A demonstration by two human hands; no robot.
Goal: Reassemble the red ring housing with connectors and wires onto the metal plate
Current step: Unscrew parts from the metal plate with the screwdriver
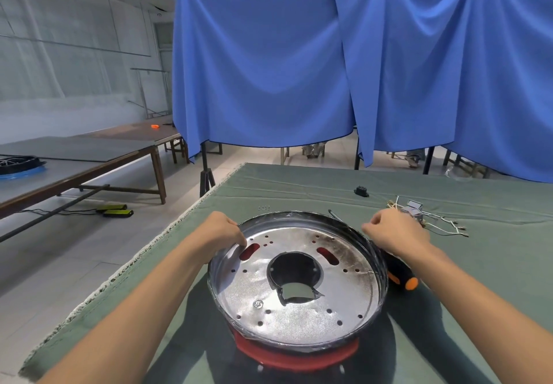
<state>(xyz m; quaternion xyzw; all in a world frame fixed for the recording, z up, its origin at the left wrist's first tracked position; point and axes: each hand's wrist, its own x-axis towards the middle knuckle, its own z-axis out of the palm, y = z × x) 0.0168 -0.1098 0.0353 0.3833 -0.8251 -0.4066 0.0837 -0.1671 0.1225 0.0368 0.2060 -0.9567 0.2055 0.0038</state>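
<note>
The left hand curls its fingers over the far-left rim of the metal plate, gripping it. The plate is a round, shallow pan of shiny, pebbled silver, dotted with small holes, with a large dark opening in the middle. It sits on top of the red ring housing, whose smooth red edge shows beneath the near rim and through two slots. Both rest on the counter, which is covered with a green cloth. The right hand hovers at the plate's far-right rim, fingers curled; whether it pinches anything I cannot tell. Below its wrist lies a black-and-orange screwdriver. Further right lie pale wires with a small grey connector.
</note>
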